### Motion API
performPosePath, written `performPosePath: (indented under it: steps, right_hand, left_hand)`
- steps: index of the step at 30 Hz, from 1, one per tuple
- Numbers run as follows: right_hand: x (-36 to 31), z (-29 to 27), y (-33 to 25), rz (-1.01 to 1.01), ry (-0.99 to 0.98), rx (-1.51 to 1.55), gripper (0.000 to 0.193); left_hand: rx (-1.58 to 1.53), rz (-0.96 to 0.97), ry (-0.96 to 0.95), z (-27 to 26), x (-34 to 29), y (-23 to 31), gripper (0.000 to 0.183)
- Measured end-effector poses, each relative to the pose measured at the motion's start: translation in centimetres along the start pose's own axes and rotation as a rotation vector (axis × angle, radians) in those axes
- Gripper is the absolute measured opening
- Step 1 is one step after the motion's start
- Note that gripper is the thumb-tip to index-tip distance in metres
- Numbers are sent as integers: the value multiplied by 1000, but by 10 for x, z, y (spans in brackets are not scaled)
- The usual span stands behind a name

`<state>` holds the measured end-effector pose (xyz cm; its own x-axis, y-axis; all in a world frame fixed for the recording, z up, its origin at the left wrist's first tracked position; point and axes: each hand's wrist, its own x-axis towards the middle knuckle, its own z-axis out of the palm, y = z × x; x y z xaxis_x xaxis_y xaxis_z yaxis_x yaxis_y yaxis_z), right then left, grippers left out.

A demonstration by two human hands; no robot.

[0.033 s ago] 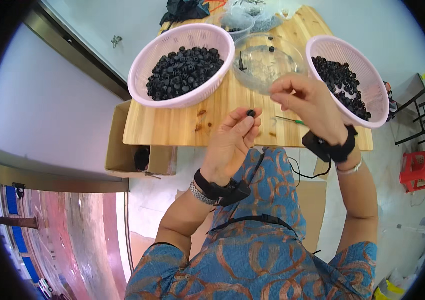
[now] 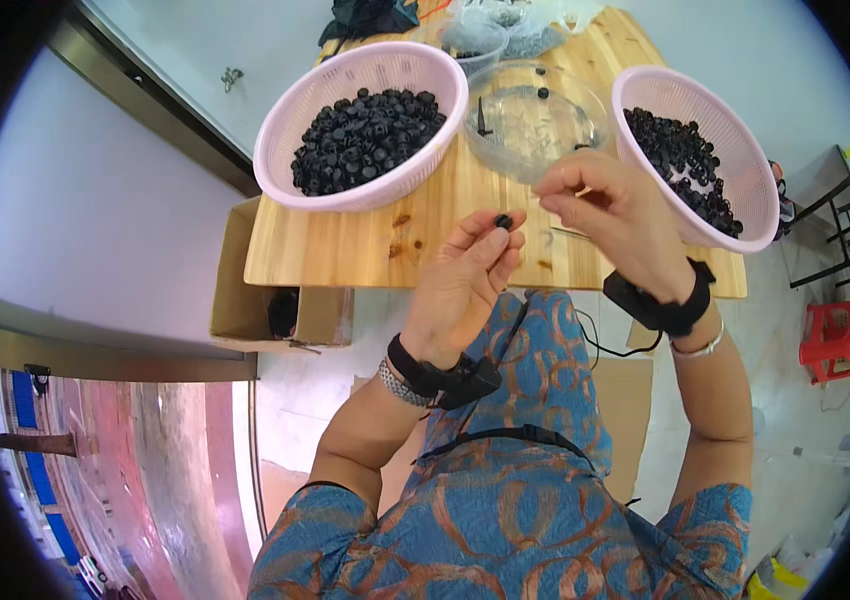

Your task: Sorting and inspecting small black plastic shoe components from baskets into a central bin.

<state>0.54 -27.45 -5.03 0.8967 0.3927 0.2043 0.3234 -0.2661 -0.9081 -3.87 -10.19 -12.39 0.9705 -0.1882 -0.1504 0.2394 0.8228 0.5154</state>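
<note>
Clock centred on the black cap-shaped part (image 2: 503, 221), 12 pointing away from the wearer.

Hands: apart. Left hand (image 2: 455, 288) pinches the part between thumb and fingertips, above the table's near edge. Right hand (image 2: 627, 225) at 3, thumb and forefinger almost meeting; cannot tell whether something tiny sits between them.

Risks (judgement): the part is small and held only at the tips, so a loose or off-centre pinch could let it slip, hit the wood and roll over the near edge. Anything tiny in the right fingers would be easily lost. The pink basket (image 2: 748, 190) between 2 and 3 seems to overhang the table's side; a knock from the right wrist could shift it and spill its black pieces (image 2: 675, 150). A thin rod (image 2: 567, 231), just past 3 and partly behind the right hand, could be swept aside.

Surface: knotty pale wooden table (image 2: 365, 245). At 10, a pink basket heaped with black caps (image 2: 370, 142). Near 12:30, a clear round tray (image 2: 498, 165), a few black bits inside.

Room: cardboard box (image 2: 235, 265) toward 8:30; red stool (image 2: 833, 340) near 4; pale floor.
</note>
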Motion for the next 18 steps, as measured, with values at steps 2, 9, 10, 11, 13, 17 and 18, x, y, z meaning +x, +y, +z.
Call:
performPosePath:
  steps: [2, 9, 10, 11, 13, 17, 18]
  right_hand:
    - [-14, 8, 1, -310, 105, -168, 7]
    - [-36, 17, 5, -409, 195, -395, 7]
    - [-38, 16, 4, -408, 201, -394, 7]
    - [-41, 16, 4, -416, 218, -421, 7]
    - [-46, 15, 4, -423, 243, -449, 6]
    - [-57, 8, 3, -438, 265, -509, 9]
    - [-59, 6, 3, -446, 259, -540, 11]
  left_hand:
    - [-1, -14, -30, 2, 1, -4, 19]
    - [-3, -15, -92, 10, -7, -17, 19]
    - [4, -1, -109, 11, -8, -19, 19]
    - [9, -4, -111, 13, -9, -21, 19]
    - [73, 52, -92, 18, -12, -25, 17]
    - [78, 47, -110, 24, -16, -31, 16]
    - [129, 75, -100, 27, -18, -33, 17]
